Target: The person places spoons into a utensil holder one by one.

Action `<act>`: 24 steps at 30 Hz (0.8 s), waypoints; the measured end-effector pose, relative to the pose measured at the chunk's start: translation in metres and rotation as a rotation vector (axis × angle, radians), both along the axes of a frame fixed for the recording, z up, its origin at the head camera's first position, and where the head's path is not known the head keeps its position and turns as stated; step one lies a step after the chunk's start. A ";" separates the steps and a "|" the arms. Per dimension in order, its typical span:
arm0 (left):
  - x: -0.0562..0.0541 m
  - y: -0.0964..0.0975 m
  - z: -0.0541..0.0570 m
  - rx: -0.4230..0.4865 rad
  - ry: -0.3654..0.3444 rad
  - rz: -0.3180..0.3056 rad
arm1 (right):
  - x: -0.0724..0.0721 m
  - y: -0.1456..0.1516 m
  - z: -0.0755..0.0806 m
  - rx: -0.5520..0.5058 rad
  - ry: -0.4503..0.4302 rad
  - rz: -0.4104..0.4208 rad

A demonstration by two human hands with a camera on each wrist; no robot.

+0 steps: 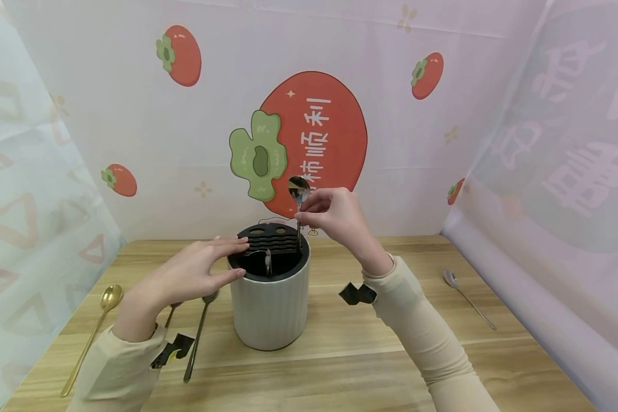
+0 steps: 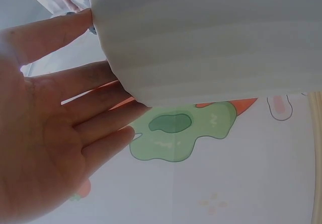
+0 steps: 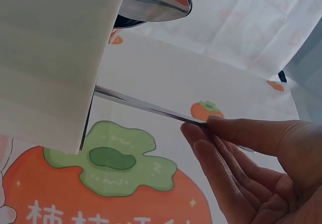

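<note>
My right hand (image 1: 337, 214) pinches a silver spoon (image 1: 299, 186) between thumb and fingertips, just below its bowl. The spoon stands upright, bowl up, its handle running down into the right side of a white ribbed utensil holder (image 1: 270, 315). In the right wrist view, the handle (image 3: 146, 105) passes behind the holder's rim. My left hand (image 1: 195, 268) rests its extended fingers and thumb against the left of the rim; the left wrist view shows those fingers (image 2: 103, 98) nearly straight. Another spoon (image 1: 268, 262) sits in the front compartment of the black slotted insert (image 1: 268, 230).
A gold spoon (image 1: 111, 296) and a dark-handled spoon (image 1: 198, 332) lie left of the holder, with another utensil (image 1: 173, 309) partly hidden by the left arm. At the right lies a small silver spoon (image 1: 450, 278). Printed cloth walls (image 1: 309, 34) surround the wooden table (image 1: 360, 366).
</note>
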State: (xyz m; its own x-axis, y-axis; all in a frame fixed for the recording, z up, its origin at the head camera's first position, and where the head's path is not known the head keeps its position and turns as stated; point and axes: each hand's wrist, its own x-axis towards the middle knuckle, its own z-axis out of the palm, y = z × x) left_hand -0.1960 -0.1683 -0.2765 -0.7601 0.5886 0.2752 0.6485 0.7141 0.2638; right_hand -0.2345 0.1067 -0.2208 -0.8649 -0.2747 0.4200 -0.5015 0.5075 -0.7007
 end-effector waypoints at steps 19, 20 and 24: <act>0.000 0.000 0.000 -0.004 0.014 -0.003 | 0.002 0.002 -0.006 0.091 -0.108 0.005; 0.000 0.000 0.000 -0.004 0.015 -0.003 | 0.002 0.002 -0.007 0.092 -0.113 0.007; 0.000 0.000 0.000 -0.004 0.014 -0.003 | 0.001 0.002 -0.009 0.095 -0.124 0.015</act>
